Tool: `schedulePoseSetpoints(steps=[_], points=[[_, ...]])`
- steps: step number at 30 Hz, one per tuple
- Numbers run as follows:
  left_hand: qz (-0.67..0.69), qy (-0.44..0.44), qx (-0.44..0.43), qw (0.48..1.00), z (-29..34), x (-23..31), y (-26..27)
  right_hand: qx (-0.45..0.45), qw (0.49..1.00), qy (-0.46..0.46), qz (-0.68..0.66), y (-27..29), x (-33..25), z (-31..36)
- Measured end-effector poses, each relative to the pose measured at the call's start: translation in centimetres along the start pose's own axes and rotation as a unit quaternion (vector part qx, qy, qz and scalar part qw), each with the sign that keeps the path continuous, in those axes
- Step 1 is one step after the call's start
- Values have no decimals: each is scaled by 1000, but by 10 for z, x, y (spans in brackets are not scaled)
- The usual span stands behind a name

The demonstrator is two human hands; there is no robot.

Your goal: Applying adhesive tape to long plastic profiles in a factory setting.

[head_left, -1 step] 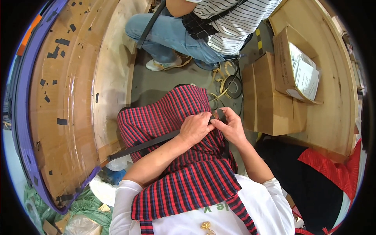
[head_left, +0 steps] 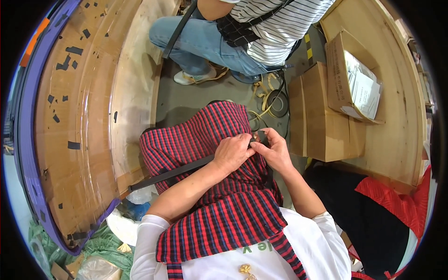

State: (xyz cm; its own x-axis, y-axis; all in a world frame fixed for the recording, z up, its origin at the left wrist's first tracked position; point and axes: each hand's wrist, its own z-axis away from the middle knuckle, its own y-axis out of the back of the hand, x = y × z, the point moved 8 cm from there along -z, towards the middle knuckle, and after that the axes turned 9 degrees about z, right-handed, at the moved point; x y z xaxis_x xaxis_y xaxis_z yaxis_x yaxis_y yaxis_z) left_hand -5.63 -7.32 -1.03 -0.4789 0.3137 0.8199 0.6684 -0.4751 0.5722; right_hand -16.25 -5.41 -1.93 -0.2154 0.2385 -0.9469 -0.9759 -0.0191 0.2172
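Both bare hands curl close together (forearms angled inward)

open cardboard carton holding white papers well right of the fingers, brown cardboard box standing nearer them, co-worker in striped shirt and blue jeans sitting beyond them, taped cardboard sheet stretching far left of them, green plastic bags lying to their lower left

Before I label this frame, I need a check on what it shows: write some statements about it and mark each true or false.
1. A dark strap leads to the left hand. True.
2. The open cardboard box holds white papers. True.
3. The hands are far apart. False: the right hand is close beside the left.
4. The apron is plain green. False: it has red and dark stripes.
5. A black roll lies on the floor. True.
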Motion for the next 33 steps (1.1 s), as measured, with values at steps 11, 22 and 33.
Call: schedulePoseSetpoints(steps=[11, 22, 33], points=[[-29, 21, 51, 998, 1, -7, -3, 20, 995, -78, -61, -4, 25, -7], [9, 79, 44, 996, 6, -6, -4, 32, 993, -89, 71, 5, 22, 2], [-24, 32, 92, 995, 14, -3, -1, 11, 980, -173, 95, -6, 39, -8]])
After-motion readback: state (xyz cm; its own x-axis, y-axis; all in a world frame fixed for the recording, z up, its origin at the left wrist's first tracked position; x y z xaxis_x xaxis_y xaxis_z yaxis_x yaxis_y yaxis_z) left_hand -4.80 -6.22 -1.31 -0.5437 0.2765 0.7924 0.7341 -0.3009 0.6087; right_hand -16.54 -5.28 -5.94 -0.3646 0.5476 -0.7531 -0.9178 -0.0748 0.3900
